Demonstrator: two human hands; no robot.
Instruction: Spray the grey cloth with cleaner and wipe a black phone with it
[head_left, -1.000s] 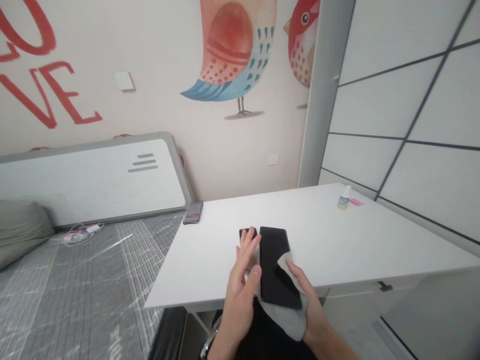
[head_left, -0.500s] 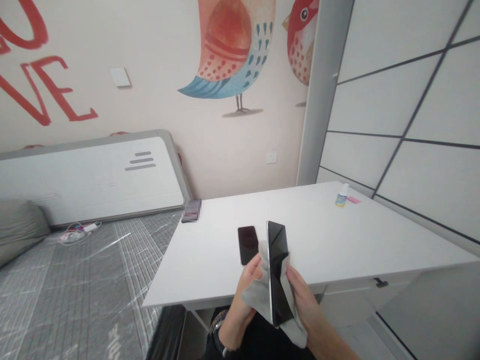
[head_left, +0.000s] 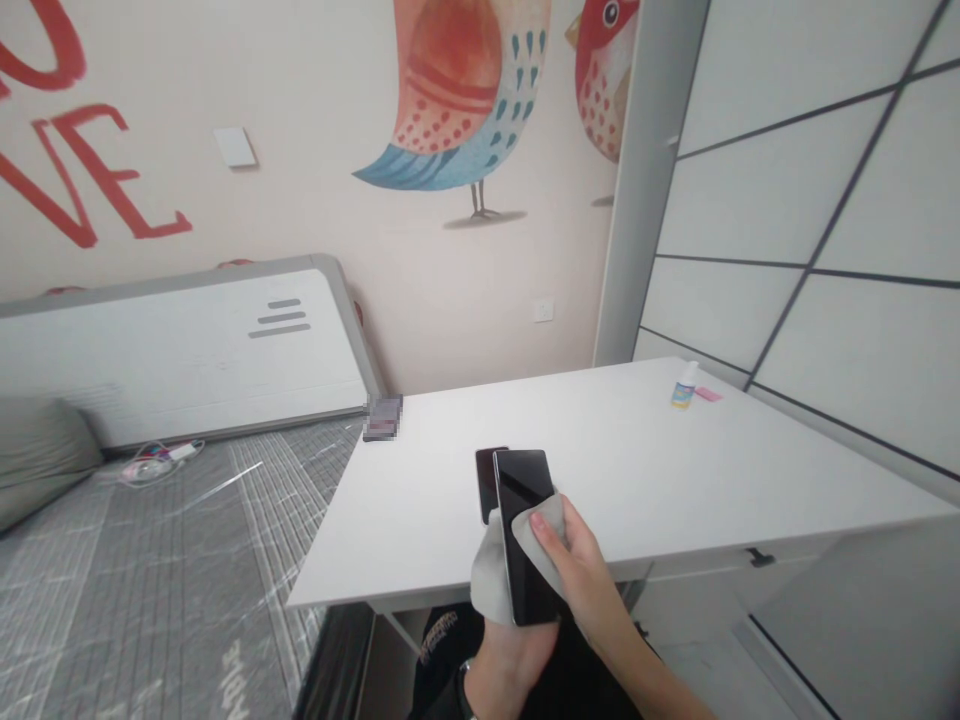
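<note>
A large black phone [head_left: 523, 520] is held up over the near edge of the white table [head_left: 660, 470], screen facing me. My left hand [head_left: 514, 650] grips it from below, mostly hidden behind it. My right hand [head_left: 581, 570] presses a grey cloth [head_left: 544, 535] against the lower part of the screen; more of the cloth hangs behind the phone on the left. A second, smaller black phone [head_left: 485, 475] lies flat on the table just behind, half covered by the held one.
A small white bottle [head_left: 683, 387] and a pink slip [head_left: 708, 394] stand at the table's far right by the panelled wall. A blurred dark object [head_left: 382, 418] sits at the far left corner. A bed with a grey cover [head_left: 165, 570] lies left.
The large phone turned from edge-on to screen facing me and shifted left. My left hand went beneath it, and my right hand moved the cloth onto the screen.
</note>
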